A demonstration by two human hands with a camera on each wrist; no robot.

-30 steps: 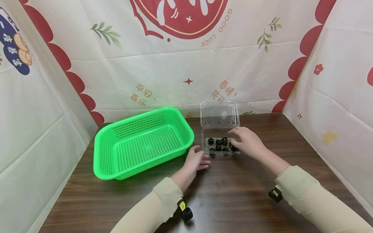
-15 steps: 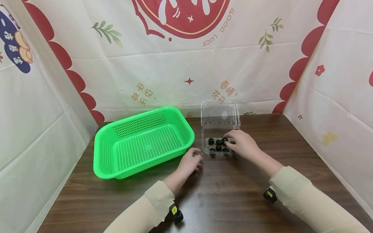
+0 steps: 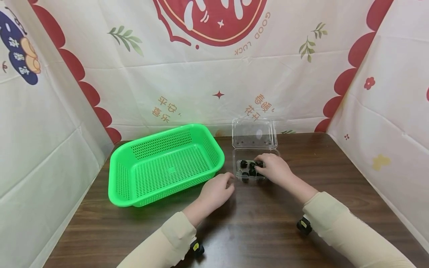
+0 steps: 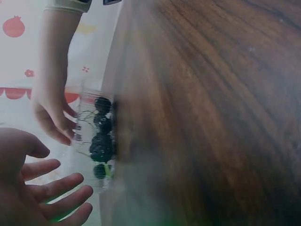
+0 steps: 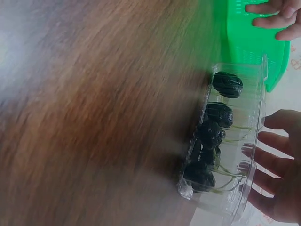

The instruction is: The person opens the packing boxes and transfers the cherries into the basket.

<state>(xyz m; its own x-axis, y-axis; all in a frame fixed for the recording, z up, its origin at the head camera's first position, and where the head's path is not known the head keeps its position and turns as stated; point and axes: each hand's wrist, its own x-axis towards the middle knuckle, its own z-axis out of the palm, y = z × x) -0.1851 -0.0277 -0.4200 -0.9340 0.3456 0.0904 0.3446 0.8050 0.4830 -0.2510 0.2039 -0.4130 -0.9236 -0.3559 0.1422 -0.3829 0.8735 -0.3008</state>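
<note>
A clear plastic clamshell box (image 3: 236, 158) stands on the table with its lid (image 3: 254, 134) raised. Inside lie several dark, round cherries (image 5: 211, 134) with thin green stems. Over the box's right part reaches my right hand (image 3: 277, 169); in the right wrist view its spread fingers (image 5: 270, 162) dip past the rim above the stems, and no cherry shows between them. My left hand (image 3: 217, 190) is by the box's near left corner, beside the green basket. In the left wrist view its fingers (image 4: 59, 186) are loosely spread and hold nothing.
A bright green perforated plastic basket (image 3: 115, 182) sits left of the box, with nothing visible in it. Printed white cloth (image 3: 187, 82) hangs behind and on both sides of the dark wooden table (image 3: 261, 230).
My right hand has moved left across the box, covering different cherries. My left hand has shifted a little left and nearer to me. Basket and box stay put.
</note>
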